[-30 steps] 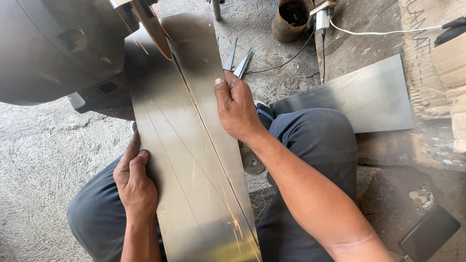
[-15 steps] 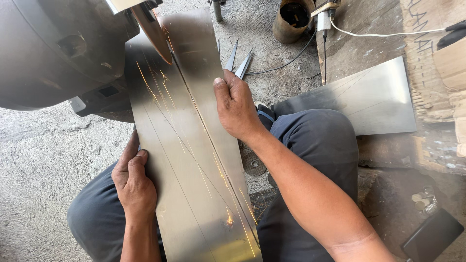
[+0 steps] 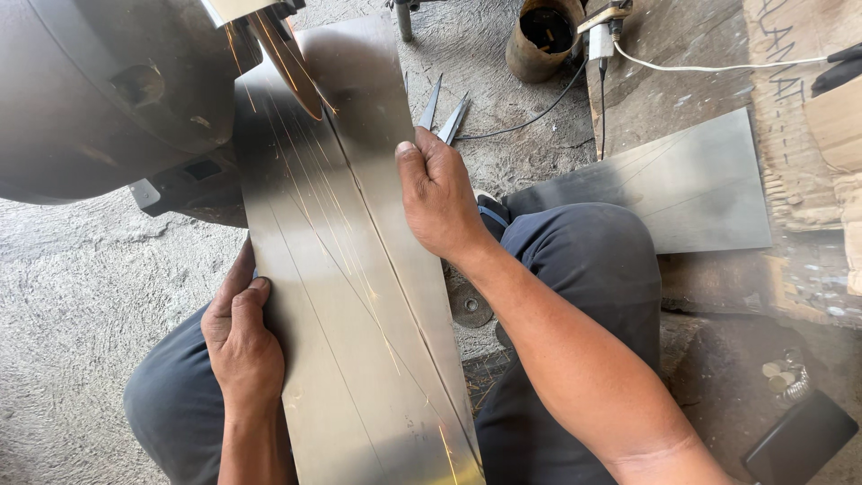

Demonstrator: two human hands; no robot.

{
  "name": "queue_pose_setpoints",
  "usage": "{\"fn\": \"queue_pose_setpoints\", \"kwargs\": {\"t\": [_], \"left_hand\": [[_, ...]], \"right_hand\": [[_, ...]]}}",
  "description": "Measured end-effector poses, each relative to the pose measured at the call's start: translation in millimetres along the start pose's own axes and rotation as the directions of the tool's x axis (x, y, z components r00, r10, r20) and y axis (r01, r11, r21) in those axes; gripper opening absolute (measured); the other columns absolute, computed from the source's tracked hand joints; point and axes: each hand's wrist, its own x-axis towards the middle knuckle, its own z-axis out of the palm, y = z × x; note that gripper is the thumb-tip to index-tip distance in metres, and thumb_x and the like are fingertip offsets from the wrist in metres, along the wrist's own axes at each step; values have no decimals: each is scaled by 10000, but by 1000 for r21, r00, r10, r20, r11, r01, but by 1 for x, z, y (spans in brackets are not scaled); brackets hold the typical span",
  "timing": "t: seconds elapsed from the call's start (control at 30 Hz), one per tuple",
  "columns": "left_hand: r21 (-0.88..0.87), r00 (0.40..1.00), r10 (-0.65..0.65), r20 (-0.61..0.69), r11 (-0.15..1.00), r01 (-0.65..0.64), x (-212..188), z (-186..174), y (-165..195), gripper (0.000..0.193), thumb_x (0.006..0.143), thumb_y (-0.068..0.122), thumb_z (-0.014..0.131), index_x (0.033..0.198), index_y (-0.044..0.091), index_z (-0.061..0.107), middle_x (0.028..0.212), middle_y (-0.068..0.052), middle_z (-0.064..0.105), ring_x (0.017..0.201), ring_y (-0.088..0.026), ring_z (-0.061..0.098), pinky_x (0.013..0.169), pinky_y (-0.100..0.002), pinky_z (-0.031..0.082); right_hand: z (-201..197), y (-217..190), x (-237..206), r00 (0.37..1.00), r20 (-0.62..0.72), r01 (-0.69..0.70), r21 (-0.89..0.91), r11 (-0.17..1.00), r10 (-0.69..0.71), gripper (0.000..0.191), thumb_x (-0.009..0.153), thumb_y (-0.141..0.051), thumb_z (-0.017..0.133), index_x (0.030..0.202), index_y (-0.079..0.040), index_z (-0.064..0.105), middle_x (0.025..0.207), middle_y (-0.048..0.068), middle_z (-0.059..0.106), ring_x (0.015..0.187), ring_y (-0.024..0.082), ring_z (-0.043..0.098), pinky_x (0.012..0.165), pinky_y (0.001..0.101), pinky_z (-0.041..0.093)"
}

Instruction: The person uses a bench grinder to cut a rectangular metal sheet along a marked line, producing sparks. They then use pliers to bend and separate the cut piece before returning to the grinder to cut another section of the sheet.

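Note:
A long shiny metal sheet (image 3: 346, 296) runs from my lap up under a spinning cutting disc (image 3: 285, 67) at the top left. Sparks streak down along the sheet. My left hand (image 3: 241, 346) grips the sheet's left edge near my knee. My right hand (image 3: 440, 198) presses on and holds its right edge higher up. A scribed line runs lengthwise down the sheet from the disc.
The cutting machine's large dark metal housing (image 3: 99, 90) fills the top left. Metal shears (image 3: 444, 112) lie on the concrete floor past my right hand. A second metal sheet (image 3: 682, 180) lies at right, with a rusty can (image 3: 543, 36), a white cable (image 3: 718, 65) and a dark flat object (image 3: 799, 440).
The sheet has slid a little against the disc and the spark streaks have shifted. Both hands keep their hold on the edges.

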Motion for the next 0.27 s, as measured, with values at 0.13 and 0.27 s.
{"fn": "queue_pose_setpoints", "kwargs": {"t": [0.13, 0.27], "left_hand": [[-24, 1000, 3, 15, 1000, -2, 0, 3, 4, 519, 988, 34, 406, 1481, -116, 469, 1458, -201, 593, 1360, -222, 559, 1188, -306, 376], [26, 999, -29, -13, 999, 29, 0, 5, 10, 515, 983, 42, 412, 1470, -110, 481, 1449, -200, 604, 1358, -227, 566, 1183, -311, 378]], "right_hand": [[0, -2, 2, 1000, -6, 8, -9, 1000, -8, 335, 1099, -224, 423, 798, -81, 462, 609, -32, 344, 576, 47, 325, 508, 311, 342], [0, -4, 2, 1000, -12, -9, -20, 1000, 9, 347, 1101, -233, 430, 790, -78, 455, 610, -28, 344, 577, 52, 326, 510, 316, 345]]}}
